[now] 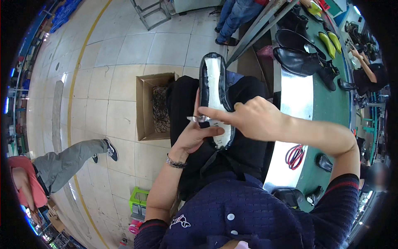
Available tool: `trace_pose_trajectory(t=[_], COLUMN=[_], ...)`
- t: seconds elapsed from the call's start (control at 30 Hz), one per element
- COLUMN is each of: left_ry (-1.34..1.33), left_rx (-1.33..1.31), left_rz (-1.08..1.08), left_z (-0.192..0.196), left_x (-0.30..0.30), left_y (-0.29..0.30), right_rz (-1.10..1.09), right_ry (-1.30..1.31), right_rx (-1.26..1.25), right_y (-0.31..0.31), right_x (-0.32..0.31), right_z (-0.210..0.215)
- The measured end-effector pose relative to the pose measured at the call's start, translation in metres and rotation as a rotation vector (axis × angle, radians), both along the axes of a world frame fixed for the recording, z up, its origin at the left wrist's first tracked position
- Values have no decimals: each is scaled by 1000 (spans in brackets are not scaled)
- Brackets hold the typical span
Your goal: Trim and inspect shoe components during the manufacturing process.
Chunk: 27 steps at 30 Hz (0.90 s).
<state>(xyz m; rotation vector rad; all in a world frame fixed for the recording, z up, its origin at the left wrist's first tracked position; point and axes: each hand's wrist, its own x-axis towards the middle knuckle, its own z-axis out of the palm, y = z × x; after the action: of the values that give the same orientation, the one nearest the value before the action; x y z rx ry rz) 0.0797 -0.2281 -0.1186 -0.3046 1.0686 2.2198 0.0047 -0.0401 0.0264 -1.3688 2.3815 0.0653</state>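
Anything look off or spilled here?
No spill visible. Mildly out of place: dark thread-like scraps lie on the floor tiles left of the cardboard box that holds a similar dark tangle. The black shoe in the left hand shows a pale underside; no clear damage visible.

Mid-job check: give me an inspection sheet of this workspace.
Surface: green bench on the right, with a shiny metal strip along its near side.
Job's things: black shoe, pale sole up, over the lap; small metal tool beside it.
Clutter: cardboard box of dark stringy scraps on the floor; black shoes on the bench.
Grippers: bare hands; left hand grips the shoe, right hand is over it, its grip unclear.
Cables: red-and-dark coil on the strip, cable or cord unclear.
Surroundings: person in grey trousers at left; others beyond.
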Motion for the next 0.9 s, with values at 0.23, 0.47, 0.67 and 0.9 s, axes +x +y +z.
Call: trace_pose_trajectory(t=[0.23,0.47,0.67,0.9], left_ry=[30,-15,-183,306], left_rx=[87,-31,-230,-384], left_rz=[9,20,-99,-106], left_z=[-18,16,44,64], left_x=[10,-25,-87,-40], left_y=[-16,-24,-8,12], right_rz=[-1,-430,-1120,-1736], right_ry=[80,-6,39,82], right_rx=[-297,-327,-821,-355], right_y=[2,26,74,204], right_x=[28,46,65,80], right_z=[-1,-32,-63,-113])
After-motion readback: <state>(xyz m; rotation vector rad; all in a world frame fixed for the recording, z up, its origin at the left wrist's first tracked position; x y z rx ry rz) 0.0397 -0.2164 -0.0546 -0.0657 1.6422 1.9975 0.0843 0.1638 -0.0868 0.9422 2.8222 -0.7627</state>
